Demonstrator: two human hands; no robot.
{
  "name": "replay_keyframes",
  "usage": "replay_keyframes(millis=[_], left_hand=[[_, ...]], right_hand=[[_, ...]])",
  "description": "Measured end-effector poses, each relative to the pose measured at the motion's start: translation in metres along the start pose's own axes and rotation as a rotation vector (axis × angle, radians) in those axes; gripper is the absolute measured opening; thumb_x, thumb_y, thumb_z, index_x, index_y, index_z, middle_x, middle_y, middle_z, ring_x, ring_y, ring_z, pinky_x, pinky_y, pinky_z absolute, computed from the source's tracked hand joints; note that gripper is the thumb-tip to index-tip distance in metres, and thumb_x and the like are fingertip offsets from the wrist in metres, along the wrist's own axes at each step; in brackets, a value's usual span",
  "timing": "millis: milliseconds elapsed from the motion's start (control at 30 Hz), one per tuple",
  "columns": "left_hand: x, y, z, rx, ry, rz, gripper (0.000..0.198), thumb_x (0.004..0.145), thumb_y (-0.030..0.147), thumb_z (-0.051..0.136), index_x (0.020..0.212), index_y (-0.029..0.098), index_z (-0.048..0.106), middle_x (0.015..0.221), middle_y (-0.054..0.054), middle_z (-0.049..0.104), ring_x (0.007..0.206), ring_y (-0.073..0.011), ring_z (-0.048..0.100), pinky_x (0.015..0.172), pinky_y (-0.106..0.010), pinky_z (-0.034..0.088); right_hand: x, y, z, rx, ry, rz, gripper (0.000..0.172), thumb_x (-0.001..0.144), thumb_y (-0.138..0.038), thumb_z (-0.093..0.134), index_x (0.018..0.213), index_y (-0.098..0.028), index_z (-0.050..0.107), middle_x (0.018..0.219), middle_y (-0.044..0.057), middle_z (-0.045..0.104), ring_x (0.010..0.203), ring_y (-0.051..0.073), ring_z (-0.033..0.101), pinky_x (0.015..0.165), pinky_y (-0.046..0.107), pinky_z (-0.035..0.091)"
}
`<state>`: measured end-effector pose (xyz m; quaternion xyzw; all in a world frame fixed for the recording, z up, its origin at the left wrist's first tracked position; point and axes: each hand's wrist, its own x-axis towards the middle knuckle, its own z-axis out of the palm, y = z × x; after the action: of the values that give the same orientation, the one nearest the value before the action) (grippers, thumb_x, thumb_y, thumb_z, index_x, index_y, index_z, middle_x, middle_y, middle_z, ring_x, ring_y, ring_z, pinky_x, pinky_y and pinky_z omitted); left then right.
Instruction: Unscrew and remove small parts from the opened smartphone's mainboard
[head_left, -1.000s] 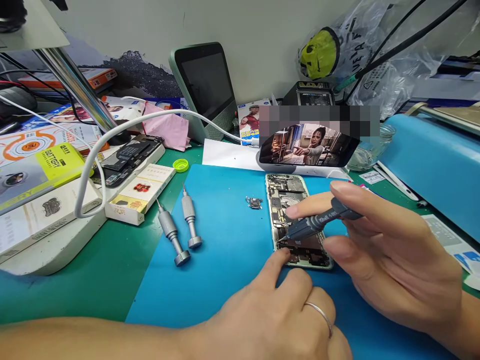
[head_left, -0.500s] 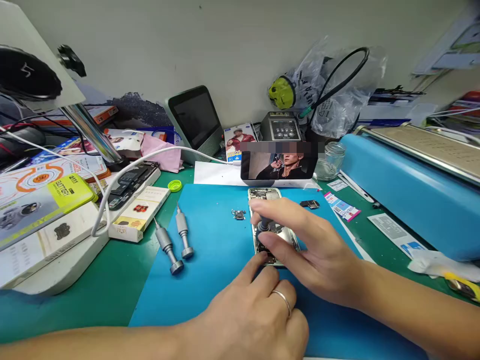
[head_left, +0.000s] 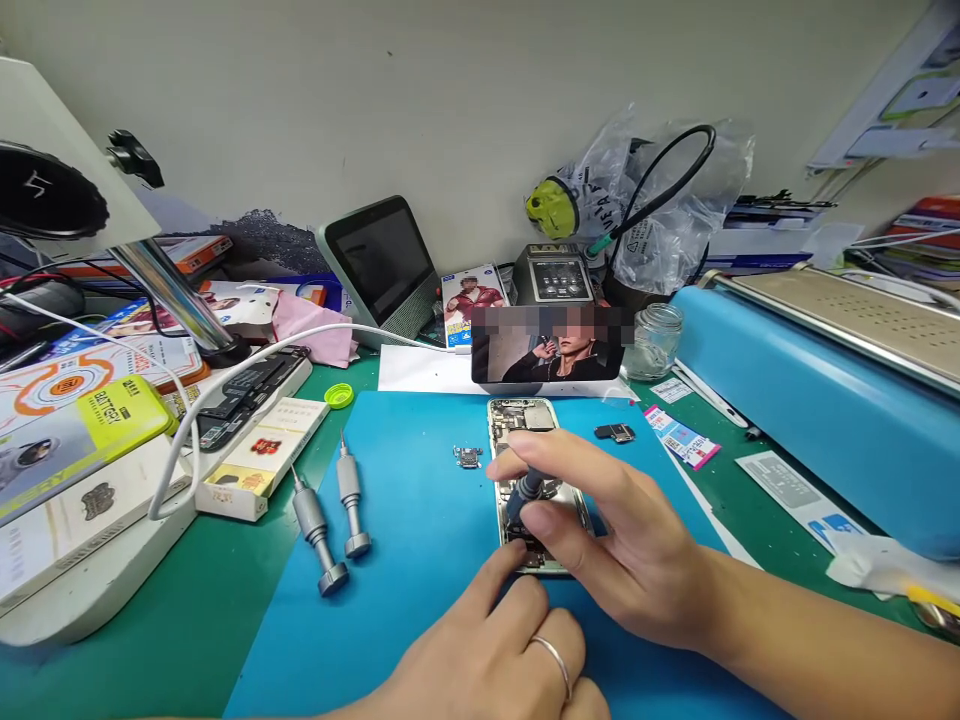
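An opened phone (head_left: 538,416) lies on the blue mat (head_left: 390,600), its inner parts exposed. My right hand (head_left: 637,545) is closed round a grey screwdriver (head_left: 527,492), which stands tilted over the middle of the phone; its tip is hidden. My left hand (head_left: 491,640), wearing a ring, rests at the phone's lower end. Its index fingertip presses on the lower left edge, the other fingers are curled, and the thumb is out of sight. Left of the phone lies a small metal part (head_left: 468,457) with tiny screws around it. A dark part (head_left: 615,432) lies on the right.
Two grey screwdrivers (head_left: 313,525) lie on the mat's left side. Behind the mat leans a phone playing video (head_left: 551,355), joined to a white cable (head_left: 300,345). Boxes (head_left: 255,455) crowd the left; a glass jar (head_left: 654,340) and blue machine (head_left: 810,400) stand right.
The whole scene sits a little lower in view as the camera tilts. The screwdriver leans more and shows more of its length. Both hands stay at the phone.
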<state>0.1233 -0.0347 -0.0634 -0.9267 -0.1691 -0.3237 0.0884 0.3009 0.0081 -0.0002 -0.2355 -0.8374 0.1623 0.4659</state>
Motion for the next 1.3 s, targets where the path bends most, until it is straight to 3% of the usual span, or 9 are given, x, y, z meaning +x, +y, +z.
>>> replay_keyframes(millis=[67, 233, 467, 600, 767, 900, 967, 1100, 1300], left_hand=[[-0.002, 0.001, 0.002, -0.015, 0.022, -0.028, 0.033, 0.098, 0.025, 0.071, 0.069, 0.022, 0.056, 0.065, 0.002, 0.051, 0.063, -0.0159, 0.051, 0.102, -0.041, 0.056], [-0.001, 0.002, 0.000, -0.021, 0.063, -0.052, 0.031, 0.101, 0.020, 0.064, 0.071, 0.021, 0.058, 0.066, 0.002, 0.050, 0.065, -0.0157, 0.051, 0.097, -0.036, 0.056], [0.002, -0.003, -0.004, -0.002, 0.080, 0.001, 0.033, 0.102, 0.013, 0.058, 0.071, 0.021, 0.056, 0.068, 0.002, 0.050, 0.067, -0.0157, 0.051, 0.097, -0.036, 0.055], [0.004, -0.004, -0.005, 0.009, 0.058, 0.015, 0.033, 0.101, 0.014, 0.060, 0.070, 0.021, 0.054, 0.068, 0.002, 0.049, 0.066, -0.0157, 0.050, 0.095, -0.036, 0.055], [0.002, -0.003, -0.005, 0.021, 0.039, 0.022, 0.034, 0.100, 0.018, 0.064, 0.069, 0.022, 0.053, 0.068, 0.002, 0.051, 0.066, -0.0157, 0.050, 0.096, -0.038, 0.055], [0.001, -0.003, -0.005, 0.033, -0.030, 0.048, 0.033, 0.100, 0.023, 0.067, 0.070, 0.022, 0.052, 0.068, 0.002, 0.051, 0.067, -0.0164, 0.051, 0.098, -0.040, 0.055], [0.002, -0.002, -0.005, 0.045, 0.000, 0.039, 0.035, 0.099, 0.024, 0.069, 0.069, 0.023, 0.051, 0.067, 0.002, 0.051, 0.065, -0.0165, 0.049, 0.097, -0.040, 0.055], [0.009, -0.002, -0.009, 0.012, 0.105, -0.005, 0.035, 0.094, 0.014, 0.065, 0.063, 0.023, 0.051, 0.064, 0.001, 0.050, 0.062, -0.0177, 0.041, 0.098, -0.038, 0.053], [0.014, -0.003, -0.012, -0.025, 0.132, -0.031, 0.035, 0.091, 0.009, 0.063, 0.061, 0.022, 0.054, 0.065, 0.001, 0.050, 0.063, -0.0178, 0.038, 0.099, -0.035, 0.049]], right_hand=[[0.000, 0.000, -0.001, 0.005, -0.011, -0.021, 0.050, 0.107, -0.012, 0.053, 0.155, -0.028, 0.050, 0.113, 0.007, 0.077, 0.103, 0.018, 0.075, 0.092, 0.034, 0.065], [0.001, 0.001, 0.000, -0.053, 0.013, -0.062, 0.044, 0.107, -0.015, 0.056, 0.149, -0.027, 0.055, 0.101, 0.005, 0.074, 0.087, 0.018, 0.067, 0.078, 0.034, 0.061], [0.003, -0.001, -0.001, -0.025, 0.001, -0.087, 0.043, 0.109, -0.012, 0.051, 0.150, -0.026, 0.053, 0.116, 0.007, 0.075, 0.108, 0.019, 0.070, 0.095, 0.038, 0.061], [0.002, -0.001, -0.001, -0.093, 0.016, -0.059, 0.042, 0.107, -0.013, 0.056, 0.147, -0.025, 0.056, 0.102, 0.004, 0.072, 0.091, 0.017, 0.065, 0.083, 0.034, 0.059], [0.004, 0.000, 0.000, -0.048, 0.010, -0.102, 0.044, 0.106, -0.009, 0.054, 0.148, -0.022, 0.055, 0.118, 0.008, 0.072, 0.109, 0.018, 0.068, 0.096, 0.035, 0.059], [0.004, -0.001, -0.001, -0.087, 0.011, -0.084, 0.043, 0.106, -0.010, 0.055, 0.146, -0.024, 0.057, 0.103, 0.004, 0.072, 0.096, 0.018, 0.067, 0.085, 0.034, 0.059], [0.004, -0.002, -0.002, -0.111, 0.025, -0.075, 0.041, 0.105, -0.010, 0.056, 0.144, -0.022, 0.059, 0.102, 0.004, 0.070, 0.095, 0.017, 0.066, 0.083, 0.031, 0.059], [0.003, -0.002, -0.003, -0.069, 0.009, -0.080, 0.046, 0.104, -0.004, 0.053, 0.146, -0.022, 0.058, 0.116, 0.006, 0.073, 0.111, 0.017, 0.069, 0.097, 0.034, 0.058], [0.003, -0.001, -0.002, -0.100, 0.034, -0.062, 0.046, 0.103, -0.004, 0.055, 0.144, -0.022, 0.060, 0.107, 0.005, 0.069, 0.099, 0.015, 0.065, 0.085, 0.029, 0.059]])
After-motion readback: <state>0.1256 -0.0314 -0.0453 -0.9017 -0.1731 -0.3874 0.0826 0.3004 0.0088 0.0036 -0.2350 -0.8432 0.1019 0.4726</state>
